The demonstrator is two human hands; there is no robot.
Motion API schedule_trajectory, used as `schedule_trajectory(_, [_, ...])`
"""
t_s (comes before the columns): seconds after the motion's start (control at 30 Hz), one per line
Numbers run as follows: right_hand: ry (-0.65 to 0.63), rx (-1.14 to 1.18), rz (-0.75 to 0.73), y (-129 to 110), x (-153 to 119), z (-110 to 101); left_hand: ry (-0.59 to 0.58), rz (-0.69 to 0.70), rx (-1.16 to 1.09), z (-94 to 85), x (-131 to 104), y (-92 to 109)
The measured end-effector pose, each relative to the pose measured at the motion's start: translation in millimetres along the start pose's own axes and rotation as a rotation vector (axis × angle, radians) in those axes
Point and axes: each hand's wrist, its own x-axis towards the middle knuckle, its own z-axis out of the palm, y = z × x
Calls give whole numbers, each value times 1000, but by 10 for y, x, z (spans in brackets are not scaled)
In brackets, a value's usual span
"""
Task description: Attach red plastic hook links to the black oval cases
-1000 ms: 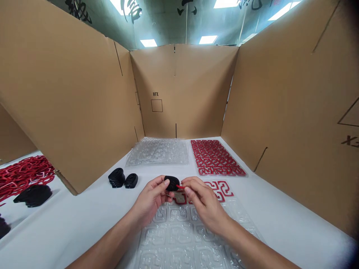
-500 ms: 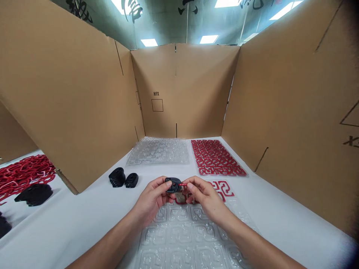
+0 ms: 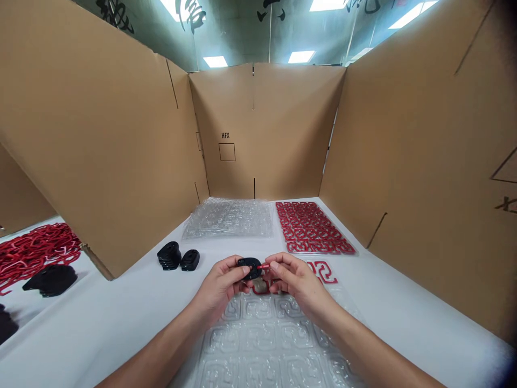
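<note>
Between thumb and fingers, my left hand [image 3: 224, 280] grips a small black oval plastic part [image 3: 251, 268] with a round feature in its face. My right hand [image 3: 293, 275] pinches a thin red piece [image 3: 264, 267], whose tip meets the right end of the black part. How far the red piece goes in is too small to tell. Both hands hover over the far end of a clear moulded plastic tray [image 3: 260, 339]. Curved red pieces [image 3: 323, 272] lie in its far pockets, partly covered by my hands; the near pockets show no red.
Black oval parts stand in a taller stack [image 3: 168, 255] and a shorter stack [image 3: 189, 260] at left. Behind are clear trays [image 3: 230, 218] and a tray filled with red pieces [image 3: 313, 226]. Cardboard walls [image 3: 266, 129] enclose the table. Outside the left wall lies a red heap [image 3: 38, 248].
My left hand has turned the black part slightly, so its face shows at another angle. My right hand has shifted a little, still pinching the red piece.
</note>
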Motion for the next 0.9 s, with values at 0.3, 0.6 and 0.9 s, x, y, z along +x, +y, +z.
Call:
schedule_trajectory(0.3, [39, 148, 53, -25, 11, -5, 76, 50, 90, -10, 1, -23])
schedule_trajectory(0.6, [94, -179, -101, 22, 23, 27, 18, 134, 264, 41, -30, -40])
schedule_trajectory(0.9, [66, -328, -171, 55, -35, 56, 15, -8, 99, 32, -26, -42])
